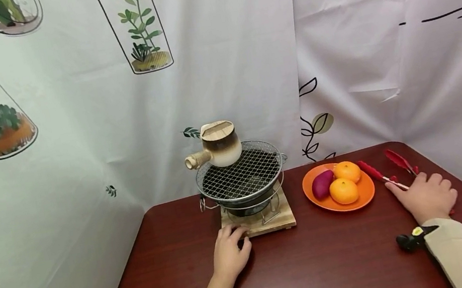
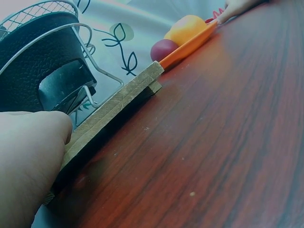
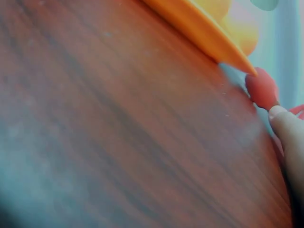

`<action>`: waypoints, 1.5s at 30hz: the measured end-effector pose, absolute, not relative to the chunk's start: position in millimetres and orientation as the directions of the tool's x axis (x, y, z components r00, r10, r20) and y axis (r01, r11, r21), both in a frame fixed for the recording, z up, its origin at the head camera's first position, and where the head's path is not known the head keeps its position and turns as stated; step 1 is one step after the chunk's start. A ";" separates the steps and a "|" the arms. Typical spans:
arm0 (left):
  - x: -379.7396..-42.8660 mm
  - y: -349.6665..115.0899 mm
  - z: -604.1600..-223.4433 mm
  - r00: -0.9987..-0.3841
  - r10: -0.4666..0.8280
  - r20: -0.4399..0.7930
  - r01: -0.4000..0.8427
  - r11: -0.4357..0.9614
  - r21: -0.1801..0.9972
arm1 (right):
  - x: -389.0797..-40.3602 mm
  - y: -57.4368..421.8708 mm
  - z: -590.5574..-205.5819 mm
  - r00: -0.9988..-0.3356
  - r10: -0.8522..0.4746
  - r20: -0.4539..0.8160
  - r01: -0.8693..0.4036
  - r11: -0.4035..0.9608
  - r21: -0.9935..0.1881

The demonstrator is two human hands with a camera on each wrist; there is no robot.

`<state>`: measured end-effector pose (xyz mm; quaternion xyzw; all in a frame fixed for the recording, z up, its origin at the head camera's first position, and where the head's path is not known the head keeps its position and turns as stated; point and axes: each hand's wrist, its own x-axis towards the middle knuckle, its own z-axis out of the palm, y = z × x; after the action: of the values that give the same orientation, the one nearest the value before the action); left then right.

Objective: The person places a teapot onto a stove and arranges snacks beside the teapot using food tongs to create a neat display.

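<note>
My left hand (image 1: 230, 254) touches the front left edge of a wooden board (image 1: 285, 210), its fingers loosely bent. On that board stands a round black tabletop grill (image 1: 241, 175) with a wire mesh top. A brown-and-cream pot (image 1: 225, 152) with a wooden lid and side handle sits on the mesh. At the right of the table my right hand (image 1: 433, 196) grips a pair of red-tipped tongs (image 1: 371, 170), the thumb along one metal arm and the fingers over the other. The tongs' arms are spread; their rear part is mostly hidden under the hand.
An orange plate (image 1: 323, 204) lies between the grill and the tongs. It holds two orange citrus fruits (image 1: 344, 190) and a purple oval item (image 1: 322, 184). The dark red table (image 1: 307, 269) backs onto a white printed curtain (image 1: 224, 74).
</note>
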<state>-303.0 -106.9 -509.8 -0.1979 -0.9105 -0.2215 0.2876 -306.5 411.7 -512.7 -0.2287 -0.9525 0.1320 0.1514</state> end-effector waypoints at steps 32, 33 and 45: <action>-301.4 -105.1 -508.2 -0.743 0.229 0.628 0.498 0.816 0.292 | -287.7 436.4 -502.7 -0.837 0.536 0.112 0.406 0.745 -0.530; -301.2 -105.2 -507.9 -0.743 0.229 0.629 0.499 0.815 0.293 | -287.3 437.0 -502.5 -0.839 0.534 0.107 0.405 0.744 -0.531; -299.9 -105.3 -507.7 -0.756 0.227 0.614 0.485 0.824 0.292 | -277.4 441.5 -495.6 -0.849 0.512 0.130 0.365 0.747 -0.555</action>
<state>-299.9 -105.3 -507.7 -0.1957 -0.9101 -0.2228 0.2895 -277.4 441.5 -495.6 -0.2371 -0.9244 0.2649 0.1385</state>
